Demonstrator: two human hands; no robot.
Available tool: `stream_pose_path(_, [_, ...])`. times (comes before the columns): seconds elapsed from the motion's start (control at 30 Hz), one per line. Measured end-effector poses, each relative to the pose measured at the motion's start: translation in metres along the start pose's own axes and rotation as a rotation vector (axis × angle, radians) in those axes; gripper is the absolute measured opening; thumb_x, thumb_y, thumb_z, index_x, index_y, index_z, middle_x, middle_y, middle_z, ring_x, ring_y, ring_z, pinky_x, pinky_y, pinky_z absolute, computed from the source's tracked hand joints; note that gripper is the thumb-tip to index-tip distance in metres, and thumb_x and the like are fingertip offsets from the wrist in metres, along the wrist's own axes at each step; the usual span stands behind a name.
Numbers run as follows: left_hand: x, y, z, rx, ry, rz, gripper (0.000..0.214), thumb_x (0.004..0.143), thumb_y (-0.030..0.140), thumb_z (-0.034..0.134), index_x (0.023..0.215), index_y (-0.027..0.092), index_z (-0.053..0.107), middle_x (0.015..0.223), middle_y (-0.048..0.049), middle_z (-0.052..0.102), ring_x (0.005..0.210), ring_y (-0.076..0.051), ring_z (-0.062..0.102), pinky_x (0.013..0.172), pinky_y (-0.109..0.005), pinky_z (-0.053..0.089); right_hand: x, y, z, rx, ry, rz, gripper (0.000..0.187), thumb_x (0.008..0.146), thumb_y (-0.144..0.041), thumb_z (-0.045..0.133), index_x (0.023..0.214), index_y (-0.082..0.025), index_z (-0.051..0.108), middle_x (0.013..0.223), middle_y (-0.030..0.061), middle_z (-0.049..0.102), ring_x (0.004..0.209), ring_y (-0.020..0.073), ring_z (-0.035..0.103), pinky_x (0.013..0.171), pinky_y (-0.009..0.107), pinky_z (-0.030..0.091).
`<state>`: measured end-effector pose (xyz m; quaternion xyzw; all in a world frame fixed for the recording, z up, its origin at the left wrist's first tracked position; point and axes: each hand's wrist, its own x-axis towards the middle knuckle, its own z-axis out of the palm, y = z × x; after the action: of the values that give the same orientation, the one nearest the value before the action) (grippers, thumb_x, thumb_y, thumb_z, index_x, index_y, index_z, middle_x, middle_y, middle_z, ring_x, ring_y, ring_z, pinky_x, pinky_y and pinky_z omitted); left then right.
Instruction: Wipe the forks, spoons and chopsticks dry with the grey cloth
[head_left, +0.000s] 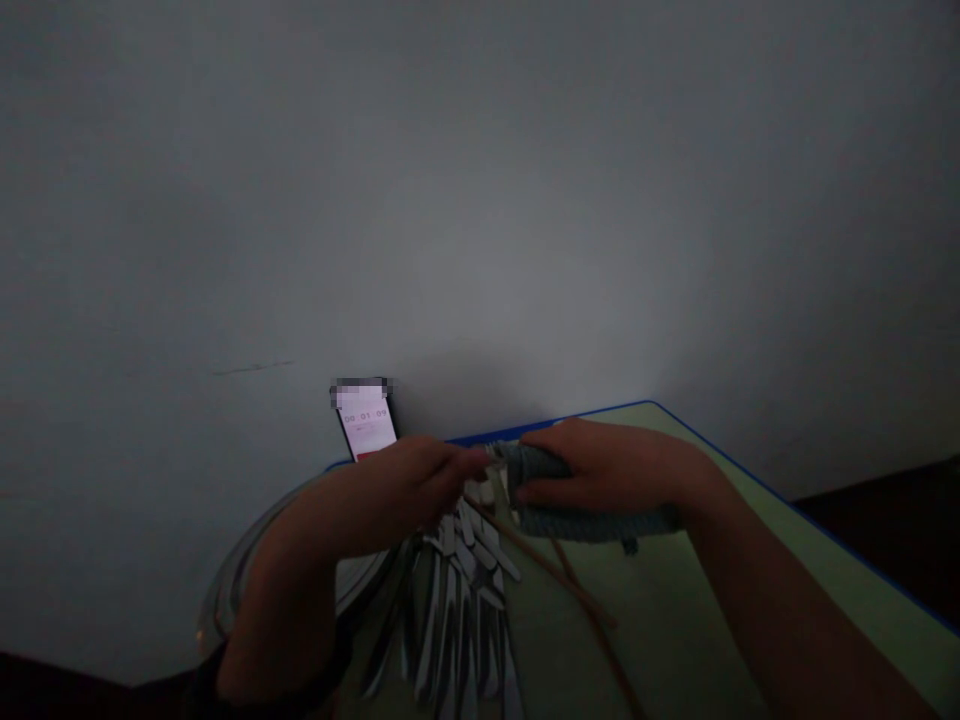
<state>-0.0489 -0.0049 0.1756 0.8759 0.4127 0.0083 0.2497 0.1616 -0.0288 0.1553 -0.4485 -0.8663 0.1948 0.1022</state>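
Note:
My right hand (607, 465) is wrapped around a folded grey-blue cloth (540, 462), part of which hangs down below the palm. My left hand (431, 480) meets the cloth's left end, its fingers pressed together at a small pale or shiny piece. Dim light and the fingers hide what that piece is. Below the hands lies a spread of metal cutlery (469, 610), handles toward me, with several pieces overlapping. To its right, thin brown sticks (592, 610) cross one another on the green tabletop (705, 600).
A phone (365, 425) showing a running timer leans against the grey wall (480, 220). Round metal or glass rims, like a large tray or plates (225, 580), stand at the left, partly behind my left forearm. A blue edge (750, 487) borders the table.

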Motion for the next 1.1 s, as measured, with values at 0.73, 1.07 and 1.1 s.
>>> stream_pose_path(0.73, [0.003, 0.019, 0.009, 0.107, -0.031, 0.179, 0.028, 0.088, 0.033, 0.039, 0.096, 0.017, 0.060, 0.068, 0.0010, 0.061, 0.058, -0.012, 0.053, 0.053, -0.022, 0.034, 0.000, 0.000, -0.003, 0.037, 0.018, -0.081, 0.025, 0.083, -0.035, 0.044, 0.086, -0.016, 0.061, 0.077, 0.0032, 0.064, 0.065, 0.0128, 0.055, 0.057, 0.022, 0.036])
stream_pose_path(1.07, [-0.004, 0.010, 0.002, -0.025, -0.051, 0.207, 0.031, 0.092, 0.031, 0.031, 0.089, 0.016, 0.058, 0.073, -0.0002, 0.063, 0.067, -0.012, 0.059, 0.063, -0.021, 0.042, 0.000, -0.002, -0.004, 0.120, 0.012, -0.092, 0.029, 0.085, -0.038, 0.043, 0.099, -0.018, 0.058, 0.092, 0.0042, 0.065, 0.079, 0.0148, 0.058, 0.066, 0.024, 0.041])
stream_pose_path(1.1, [-0.004, 0.008, 0.001, -0.035, -0.048, 0.205, 0.033, 0.093, 0.030, 0.029, 0.087, 0.016, 0.059, 0.072, -0.0002, 0.063, 0.066, -0.012, 0.059, 0.064, -0.021, 0.042, 0.000, -0.002, -0.005, 0.141, -0.005, -0.086, 0.031, 0.084, -0.040, 0.046, 0.102, -0.018, 0.057, 0.096, 0.0045, 0.065, 0.081, 0.0154, 0.058, 0.067, 0.024, 0.041])
